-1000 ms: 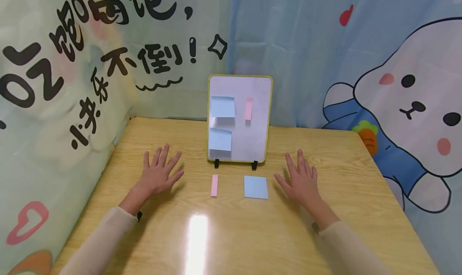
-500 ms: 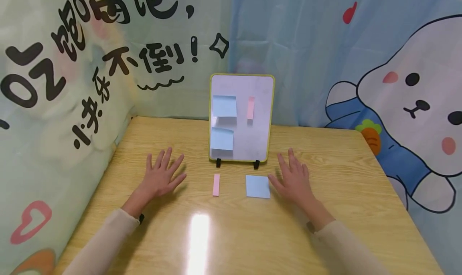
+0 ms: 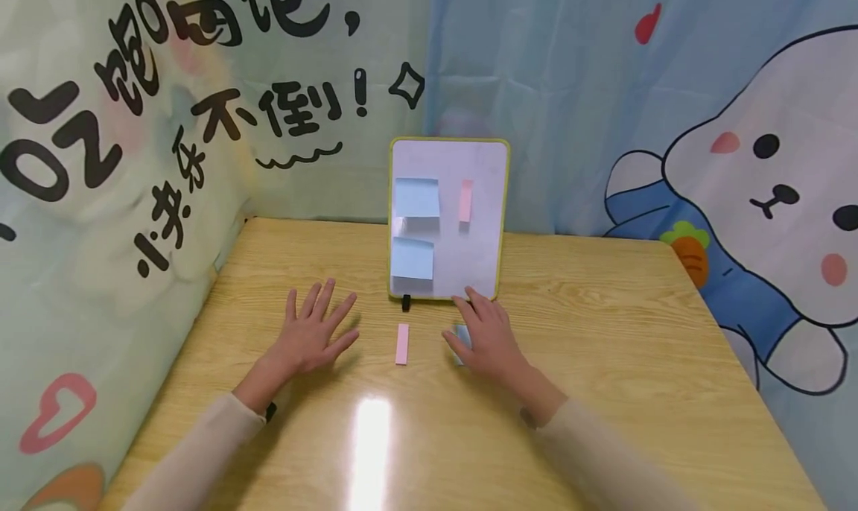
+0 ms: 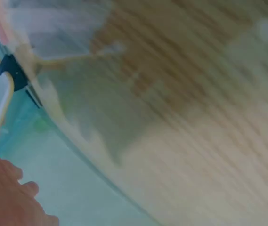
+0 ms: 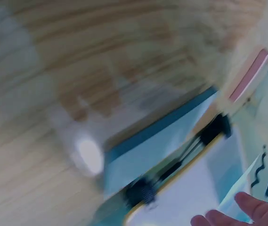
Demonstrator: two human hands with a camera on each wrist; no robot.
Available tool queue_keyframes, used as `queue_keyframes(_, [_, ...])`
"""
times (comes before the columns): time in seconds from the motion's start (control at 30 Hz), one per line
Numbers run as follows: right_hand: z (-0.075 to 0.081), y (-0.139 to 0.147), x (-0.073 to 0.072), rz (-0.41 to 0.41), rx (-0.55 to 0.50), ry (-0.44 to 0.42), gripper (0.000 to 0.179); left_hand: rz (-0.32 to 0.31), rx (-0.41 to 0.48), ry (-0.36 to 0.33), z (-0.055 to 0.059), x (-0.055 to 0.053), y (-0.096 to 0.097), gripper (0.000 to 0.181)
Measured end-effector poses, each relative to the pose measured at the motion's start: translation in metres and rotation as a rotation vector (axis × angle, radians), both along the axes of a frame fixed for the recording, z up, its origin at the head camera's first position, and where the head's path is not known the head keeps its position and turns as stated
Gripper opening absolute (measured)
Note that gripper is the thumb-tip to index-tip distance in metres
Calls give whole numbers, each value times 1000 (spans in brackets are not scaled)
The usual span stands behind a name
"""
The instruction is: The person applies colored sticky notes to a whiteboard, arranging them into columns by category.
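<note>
My right hand point(image 3: 492, 343) hovers with spread fingers over a light blue sticky-note pad point(image 3: 462, 345), covering most of it in the head view. The right wrist view shows this pad point(image 5: 159, 146) lying in front of the board, with the fingers point(image 5: 261, 212) apart from it. To the left lies a narrow pink sticky-note pad point(image 3: 402, 344). My left hand point(image 3: 311, 340) is held with fingers spread, left of the pink pad and holding nothing. Behind the pads stands a small whiteboard point(image 3: 469, 258) with a yellow edge, bearing two blue notes point(image 3: 416, 198) and one pink note point(image 3: 465, 201).
The whiteboard rests on black feet point(image 3: 406, 303) near the back of the wooden table point(image 3: 590, 302). Behind it hangs a printed curtain point(image 3: 550, 124) with a cartoon animal and black lettering. A bright reflection lies on the tabletop at the front.
My right hand has moved left from beside the blue pad to over it. The left hand has shifted slightly right, fingers still spread. Pads and board stay in place.
</note>
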State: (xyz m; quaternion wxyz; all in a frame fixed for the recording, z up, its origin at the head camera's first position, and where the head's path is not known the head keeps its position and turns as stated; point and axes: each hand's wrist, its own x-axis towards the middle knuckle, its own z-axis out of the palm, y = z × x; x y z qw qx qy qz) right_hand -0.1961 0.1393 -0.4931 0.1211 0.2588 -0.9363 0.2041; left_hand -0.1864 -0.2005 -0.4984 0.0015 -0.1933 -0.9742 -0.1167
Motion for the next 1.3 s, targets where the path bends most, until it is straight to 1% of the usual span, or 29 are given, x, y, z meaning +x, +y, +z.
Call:
queue_keyframes(0.07, [-1, -12, 0, 32, -2, -4, 56, -18, 6, 31, 2, 2, 3, 68])
queue_keyframes(0.17, [-2, -27, 1, 81, -1, -37, 49, -42, 10, 71, 9, 5, 8, 68])
queue_keyframes(0.23, [-2, -36, 1, 110, 36, -38, 43, -56, 13, 96, 13, 7, 11, 68])
queue_keyframes(0.33, [-2, -47, 1, 155, 98, -45, 38, -80, 31, 115, 21, 10, 17, 67])
queue_keyframes(0.4, [-2, -53, 2, 189, 136, -38, 37, -104, 44, 113, 23, 12, 21, 66])
queue_keyframes(0.47, [-1, -59, 3, 223, 149, -51, 38, -130, 45, 105, 23, 13, 24, 65])
queue_keyframes(0.57, [1, -67, 3, 253, 160, -85, 40, -160, 10, 74, 20, 15, 27, 63])
queue_keyframes(0.67, [0, -73, 2, 252, 197, -142, 39, -191, -16, 32, 16, 18, 30, 61])
queue_keyframes(0.73, [0, -75, 2, 239, 228, -180, 37, -224, -18, 2, 14, 21, 32, 60])
queue_keyframes(0.83, [0, -77, 2, 229, 256, -207, 33, -262, -28, -27, 11, 24, 33, 59])
queue_keyframes(0.97, [0, -79, 3, 223, 277, -189, 31, -281, -51, -31, 9, 27, 36, 58])
queue_keyframes(1.1, [-1, -81, 3, 213, 288, -166, 26, -295, -54, -39, 10, 30, 39, 58])
queue_keyframes(1.2, [-1, -82, 3, 211, 282, -176, 22, -304, -53, -42, 9, 30, 40, 58])
queue_keyframes(1.3, [0, -82, 1, 206, 287, -206, 20, -305, -61, -54, 6, 30, 40, 58])
